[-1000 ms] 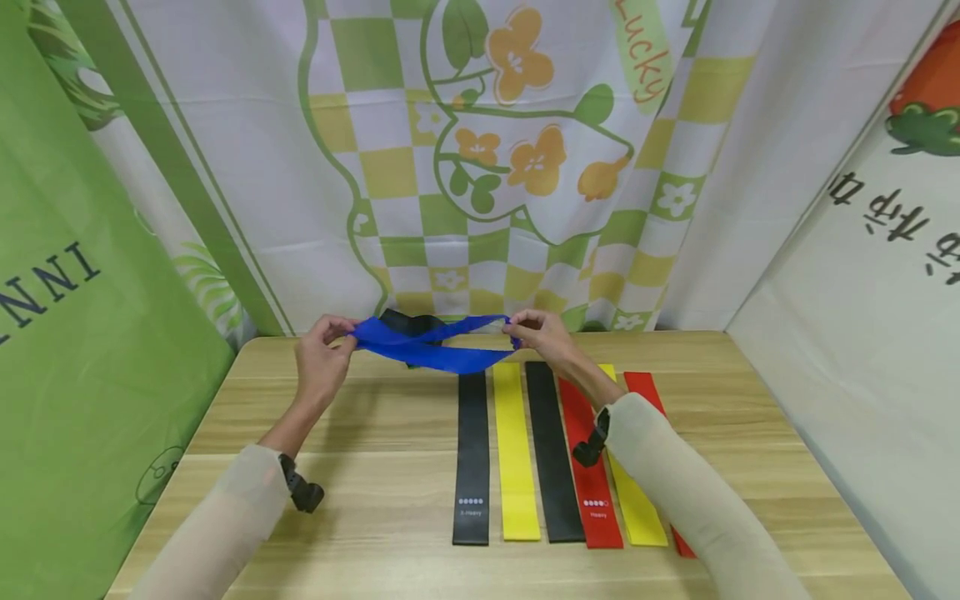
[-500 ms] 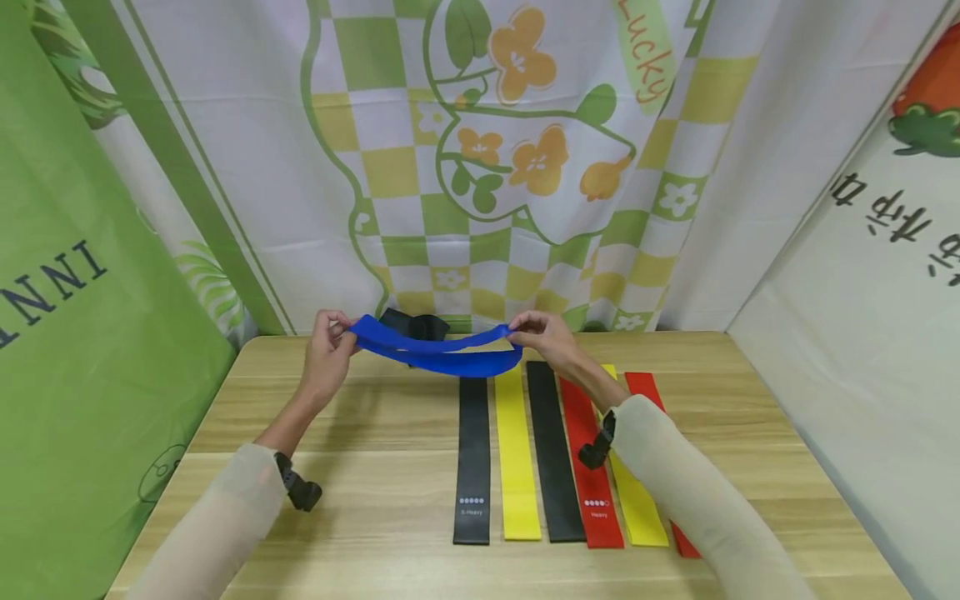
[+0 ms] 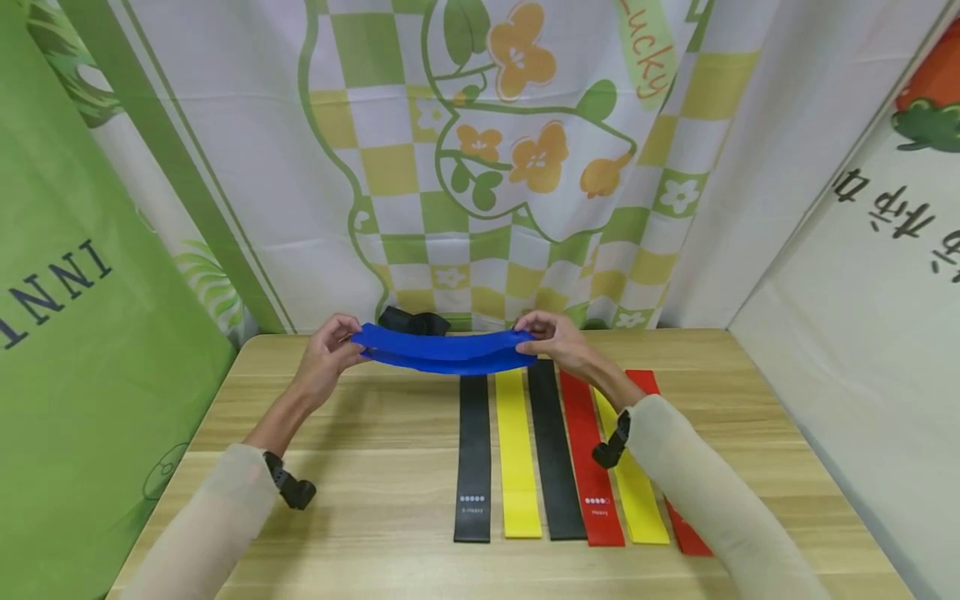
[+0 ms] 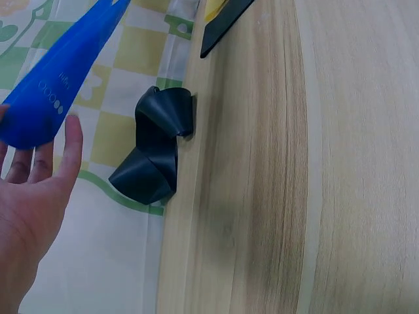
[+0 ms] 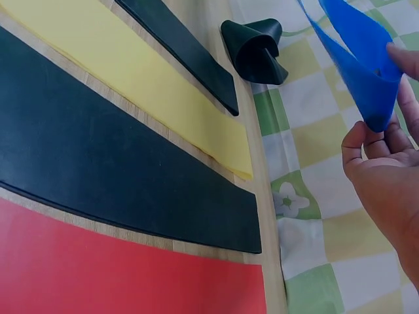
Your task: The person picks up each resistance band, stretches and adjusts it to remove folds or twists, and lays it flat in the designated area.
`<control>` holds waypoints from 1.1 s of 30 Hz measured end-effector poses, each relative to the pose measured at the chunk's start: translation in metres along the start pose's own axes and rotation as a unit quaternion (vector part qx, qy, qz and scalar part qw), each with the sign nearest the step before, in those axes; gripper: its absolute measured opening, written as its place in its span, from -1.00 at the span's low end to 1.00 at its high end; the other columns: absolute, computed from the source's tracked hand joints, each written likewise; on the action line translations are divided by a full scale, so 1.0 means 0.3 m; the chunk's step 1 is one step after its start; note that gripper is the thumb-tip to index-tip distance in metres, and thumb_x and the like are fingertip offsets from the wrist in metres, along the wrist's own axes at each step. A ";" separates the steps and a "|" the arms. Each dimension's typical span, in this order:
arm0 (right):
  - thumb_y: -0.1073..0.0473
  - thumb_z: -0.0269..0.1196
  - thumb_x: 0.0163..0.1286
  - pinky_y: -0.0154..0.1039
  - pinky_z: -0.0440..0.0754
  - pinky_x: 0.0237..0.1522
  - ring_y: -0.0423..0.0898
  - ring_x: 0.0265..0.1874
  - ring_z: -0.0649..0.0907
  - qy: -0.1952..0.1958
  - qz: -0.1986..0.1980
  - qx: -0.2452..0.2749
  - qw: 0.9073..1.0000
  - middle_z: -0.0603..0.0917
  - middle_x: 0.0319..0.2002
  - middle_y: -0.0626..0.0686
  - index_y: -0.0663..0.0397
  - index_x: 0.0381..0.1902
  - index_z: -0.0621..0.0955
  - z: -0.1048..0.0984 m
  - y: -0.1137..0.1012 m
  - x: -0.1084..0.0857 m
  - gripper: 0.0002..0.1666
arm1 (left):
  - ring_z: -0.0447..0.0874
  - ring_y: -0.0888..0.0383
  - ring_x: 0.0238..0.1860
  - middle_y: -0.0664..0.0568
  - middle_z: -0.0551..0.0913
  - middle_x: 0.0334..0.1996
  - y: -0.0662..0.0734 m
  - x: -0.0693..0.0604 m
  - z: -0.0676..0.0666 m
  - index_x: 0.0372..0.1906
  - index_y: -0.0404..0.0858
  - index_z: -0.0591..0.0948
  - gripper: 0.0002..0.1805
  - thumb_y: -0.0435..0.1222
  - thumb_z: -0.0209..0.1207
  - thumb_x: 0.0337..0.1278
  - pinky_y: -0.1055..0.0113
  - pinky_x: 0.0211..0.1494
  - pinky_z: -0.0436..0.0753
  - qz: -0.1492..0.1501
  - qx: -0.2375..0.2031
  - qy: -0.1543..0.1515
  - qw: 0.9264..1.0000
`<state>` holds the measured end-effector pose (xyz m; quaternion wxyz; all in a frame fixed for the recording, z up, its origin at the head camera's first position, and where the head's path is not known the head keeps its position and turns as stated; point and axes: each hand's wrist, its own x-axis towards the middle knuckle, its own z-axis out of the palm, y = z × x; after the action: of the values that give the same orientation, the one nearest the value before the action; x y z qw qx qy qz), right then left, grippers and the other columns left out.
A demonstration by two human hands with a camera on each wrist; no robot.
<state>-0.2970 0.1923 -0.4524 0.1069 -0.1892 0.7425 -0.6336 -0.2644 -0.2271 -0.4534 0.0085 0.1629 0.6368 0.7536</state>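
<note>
A blue resistance band loop (image 3: pixel 450 352) is stretched level above the far edge of the table, its two layers slightly apart. My left hand (image 3: pixel 324 354) pinches its left end; in the left wrist view white print and dots show on the blue band (image 4: pixel 62 78). My right hand (image 3: pixel 558 340) grips the other end, and the right wrist view shows thumb and fingers around the folded end of the band (image 5: pixel 366 65). Behind the blue loop a crumpled black band (image 3: pixel 414 322) lies at the table's back edge, twisted on itself.
Flat bands lie side by side on the wooden table (image 3: pixel 375 500): black (image 3: pixel 473 458), yellow (image 3: pixel 519 458), another black (image 3: pixel 557 458), red (image 3: pixel 592 458), then a yellow and a red partly under my right arm. A patterned curtain (image 3: pixel 480 275) hangs behind.
The blue loop has gone from twisted and widely spread to straighter, with its layers closer together. My right hand has shifted slightly right, drawing the band longer.
</note>
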 end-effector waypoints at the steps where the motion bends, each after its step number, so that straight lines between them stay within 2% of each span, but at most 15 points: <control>1: 0.34 0.44 0.35 -0.35 0.70 -0.13 -0.05 -0.18 0.68 -0.001 0.003 -0.006 1.000 0.68 -0.05 0.25 0.42 0.08 0.60 -0.003 -0.002 -0.003 -0.59 | 0.69 0.19 -0.06 0.03 0.62 -0.08 0.000 -0.001 -0.001 -0.02 -0.31 0.48 -0.73 -0.69 0.02 0.38 0.31 -0.01 0.80 -0.003 -0.003 -0.008 1.000; 4: 0.27 0.43 0.39 -0.35 0.66 -0.16 -0.02 -0.18 0.65 -0.003 0.008 -0.028 1.000 0.66 -0.04 0.27 0.37 0.12 0.62 -0.010 -0.001 -0.010 -0.58 | 0.64 0.19 -0.04 0.03 0.62 -0.04 -0.002 -0.003 -0.006 -0.01 -0.29 0.52 -0.67 -0.72 0.06 0.30 0.35 -0.06 0.79 -0.013 -0.002 -0.026 1.000; 8: 0.22 0.38 0.47 -0.31 0.65 -0.14 -0.01 -0.19 0.62 -0.002 0.016 -0.041 0.999 0.66 -0.12 0.15 0.33 0.14 0.65 -0.014 0.005 -0.017 -0.62 | 0.59 0.19 -0.03 0.05 0.62 -0.03 -0.006 -0.005 -0.014 0.06 -0.38 0.53 -0.63 -0.73 0.13 0.22 0.45 -0.06 0.71 -0.007 0.021 -0.051 0.998; 11: 0.23 0.35 0.51 -0.29 0.66 -0.10 -0.03 -0.19 0.62 -0.001 0.019 -0.040 0.999 0.64 -0.16 0.10 0.35 0.15 0.65 -0.016 0.007 -0.024 -0.64 | 0.56 0.19 0.00 0.05 0.62 -0.01 -0.007 -0.007 -0.021 0.11 -0.48 0.50 -0.62 -0.72 0.17 0.21 0.47 0.02 0.65 0.005 0.039 -0.072 0.997; 15: 0.24 0.34 0.52 -0.33 0.64 -0.11 -0.06 -0.20 0.61 0.002 0.019 -0.043 0.999 0.63 -0.17 0.11 0.35 0.14 0.65 -0.018 0.008 -0.036 -0.66 | 0.54 0.20 0.06 0.07 0.62 0.02 -0.005 -0.012 -0.030 0.13 -0.50 0.52 -0.62 -0.69 0.21 0.23 0.48 0.16 0.58 0.005 0.044 -0.090 0.995; 17: 0.23 0.35 0.52 -0.35 0.63 -0.13 -0.06 -0.20 0.61 0.004 0.019 -0.048 0.999 0.63 -0.17 0.12 0.32 0.13 0.66 -0.020 0.007 -0.043 -0.67 | 0.51 0.19 0.06 0.07 0.61 0.03 -0.004 -0.014 -0.033 0.13 -0.47 0.54 -0.63 -0.66 0.23 0.25 0.48 0.16 0.56 0.001 0.045 -0.094 0.995; 20: 0.21 0.37 0.50 -0.33 0.63 -0.14 -0.02 -0.19 0.61 0.007 0.016 -0.059 0.998 0.63 -0.17 0.14 0.29 0.11 0.67 -0.023 0.006 -0.052 -0.68 | 0.50 0.18 0.05 0.10 0.61 0.01 -0.001 -0.014 -0.034 0.12 -0.41 0.59 -0.71 -0.58 0.22 0.36 0.48 0.10 0.56 -0.009 0.066 -0.088 0.994; 25: 0.18 0.45 0.44 -0.33 0.59 -0.22 0.04 -0.23 0.60 0.011 0.014 -0.082 0.997 0.64 -0.22 0.13 0.23 0.08 0.71 -0.022 0.008 -0.061 -0.67 | 0.57 0.21 -0.04 0.13 0.67 -0.09 0.003 -0.010 -0.029 0.05 -0.39 0.65 -0.82 -0.44 0.24 0.46 0.46 -0.04 0.58 -0.014 0.138 -0.051 0.989; 29: 0.17 0.47 0.41 -0.33 0.53 -0.32 -0.04 -0.35 0.59 0.010 0.012 -0.091 0.996 0.64 -0.32 0.09 0.19 0.03 0.75 -0.015 0.009 -0.066 -0.70 | 0.58 0.22 0.00 0.16 0.71 -0.09 0.002 -0.006 -0.027 0.08 -0.50 0.64 -0.76 -0.46 0.28 0.42 0.50 0.03 0.59 -0.004 0.177 -0.033 0.984; 33: 0.16 0.48 0.41 -0.33 0.46 -0.34 -0.13 -0.43 0.56 0.010 0.006 -0.102 0.995 0.63 -0.43 0.06 0.16 -0.03 0.78 -0.008 0.007 -0.069 -0.75 | 0.57 0.23 0.06 0.22 0.73 -0.07 0.001 -0.002 -0.027 0.09 -0.51 0.65 -0.73 -0.48 0.32 0.37 0.53 0.09 0.59 -0.003 0.193 -0.027 0.981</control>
<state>-0.2795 0.2033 -0.4558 0.0835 -0.1885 0.8056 -0.5554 -0.2659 -0.2348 -0.4544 -0.0033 0.1802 0.7702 0.6118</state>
